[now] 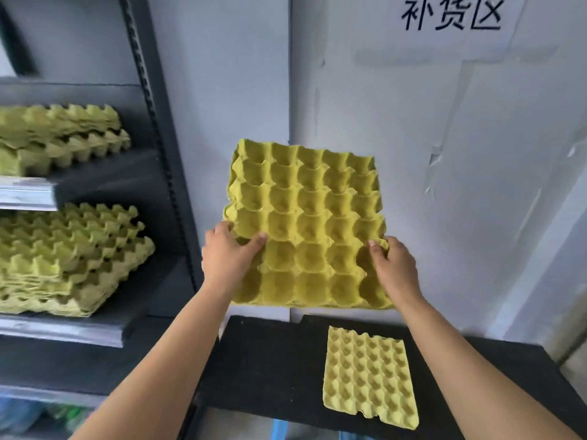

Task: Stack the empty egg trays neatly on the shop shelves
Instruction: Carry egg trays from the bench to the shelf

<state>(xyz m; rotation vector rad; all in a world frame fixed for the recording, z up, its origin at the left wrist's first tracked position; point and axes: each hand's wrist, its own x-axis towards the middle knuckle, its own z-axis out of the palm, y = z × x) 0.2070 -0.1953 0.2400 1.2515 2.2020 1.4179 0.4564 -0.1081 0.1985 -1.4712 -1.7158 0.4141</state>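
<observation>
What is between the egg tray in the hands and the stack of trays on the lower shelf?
In the head view, only the rack's dark upright post stands between the held tray and the lower stack.

I read only one sign: 补货区, in black characters on a white paper sheet (365, 27) stuck high on the wall (397, 154) facing me.

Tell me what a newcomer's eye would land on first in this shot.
First, the yellow-green egg tray held up in the centre, cups facing the camera, gripped at its side edges by the left hand and right hand. Next come the trays piled on the dark shelves at left, an upper stack and a lower stack. A single tray lies on the black table below.
</observation>
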